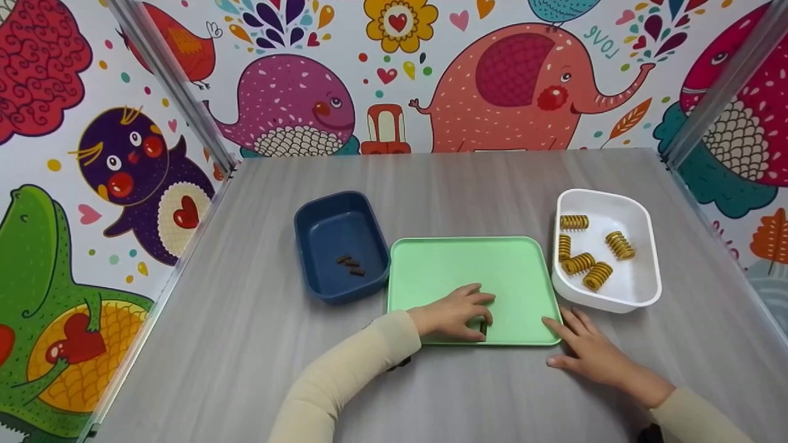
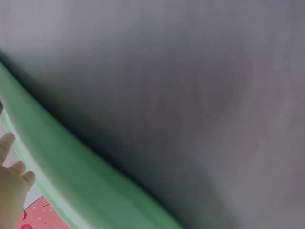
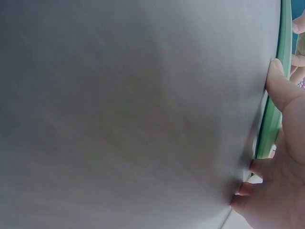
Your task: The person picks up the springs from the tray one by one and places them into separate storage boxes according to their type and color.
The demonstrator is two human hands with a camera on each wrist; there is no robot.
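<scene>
On the light green tray (image 1: 443, 264), my left hand (image 1: 452, 314) reaches in from the front, its thumb and index finger bent around a small dark brown piece (image 1: 483, 328). The fingers partly cover that piece, and its exact kind does not show. My right hand (image 1: 594, 354) lies at the tray's front right corner with fingers spread, one fingertip at the rim. In the right wrist view the right thumb (image 3: 281, 86) lies along the green edge. The left wrist view shows only fingertips (image 2: 14, 167) past the tray's side.
Left of the tray stands a dark blue bin (image 1: 320, 206) with several small brown pieces (image 1: 351, 263) in it. To the right, a white bin (image 1: 643, 246) holds several gold coil springs (image 1: 597, 275). Printed panels (image 1: 394, 80) wall the grey table (image 1: 246, 344) at back and sides.
</scene>
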